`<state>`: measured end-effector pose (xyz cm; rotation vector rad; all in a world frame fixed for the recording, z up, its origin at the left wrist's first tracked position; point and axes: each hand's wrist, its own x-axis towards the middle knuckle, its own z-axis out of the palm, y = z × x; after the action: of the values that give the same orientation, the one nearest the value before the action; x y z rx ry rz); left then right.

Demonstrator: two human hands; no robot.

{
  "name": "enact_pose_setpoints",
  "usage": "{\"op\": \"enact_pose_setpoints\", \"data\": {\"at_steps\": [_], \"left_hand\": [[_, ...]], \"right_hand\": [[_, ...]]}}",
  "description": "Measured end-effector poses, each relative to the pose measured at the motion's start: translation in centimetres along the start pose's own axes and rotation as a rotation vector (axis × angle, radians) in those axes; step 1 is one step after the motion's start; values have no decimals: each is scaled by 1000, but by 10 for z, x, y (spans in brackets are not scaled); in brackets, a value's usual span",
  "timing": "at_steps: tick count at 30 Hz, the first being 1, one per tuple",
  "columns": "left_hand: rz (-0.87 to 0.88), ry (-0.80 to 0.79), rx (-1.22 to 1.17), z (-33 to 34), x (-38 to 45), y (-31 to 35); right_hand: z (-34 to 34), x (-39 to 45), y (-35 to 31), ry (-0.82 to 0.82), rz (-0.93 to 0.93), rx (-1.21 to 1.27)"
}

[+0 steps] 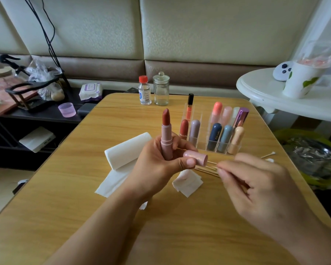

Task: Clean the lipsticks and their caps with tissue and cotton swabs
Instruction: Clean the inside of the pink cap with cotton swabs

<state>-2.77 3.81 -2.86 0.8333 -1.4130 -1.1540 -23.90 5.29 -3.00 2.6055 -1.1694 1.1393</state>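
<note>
My left hand (157, 161) grips an uncapped pink lipstick (166, 134) upright, its brown-red bullet extended. The same hand pinches the pink cap (196, 157) sideways between thumb and finger, opening toward the right. My right hand (256, 188) pinches a wooden cotton swab stick (211, 163) whose far end reaches into the cap's opening. More wooden swabs (206, 170) lie on the table under the cap. White tissue (128, 155) lies folded beneath my left hand, and a smaller stained piece of tissue (187, 183) sits just right of it.
A clear organizer (199, 138) with several lipsticks stands behind my hands. A small red-capped bottle (145, 90) and an empty glass jar (161, 88) stand at the wooden table's (84, 188) far edge. Loose swabs (268, 155) lie right of the organizer.
</note>
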Motion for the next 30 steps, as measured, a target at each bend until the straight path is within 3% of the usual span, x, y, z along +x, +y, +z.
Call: {"op": "enact_pose_setpoints", "data": {"at_steps": [4, 9, 12, 16, 19, 23, 27, 30], "left_hand": [[-8, -8, 73, 1, -1, -4], [-3, 33, 122, 2, 0, -4], [8, 33, 117, 0, -1, -2], [-18, 18, 122, -1, -1, -3], [-20, 23, 108, -1, 0, -3], [-23, 1, 125, -1, -1, -3], [-26, 3, 125, -2, -1, -4], [-25, -26, 180, -1, -1, -2]], "right_hand": [[3, 1, 3, 18, 40, 213], [8, 1, 1, 32, 112, 128], [9, 1, 0, -29, 111, 240], [7, 2, 2, 40, 186, 281], [10, -1, -1, -64, 169, 277], [9, 1, -1, 22, 250, 361], [13, -1, 0, -126, 266, 392], [12, -1, 1, -25, 317, 425]]}}
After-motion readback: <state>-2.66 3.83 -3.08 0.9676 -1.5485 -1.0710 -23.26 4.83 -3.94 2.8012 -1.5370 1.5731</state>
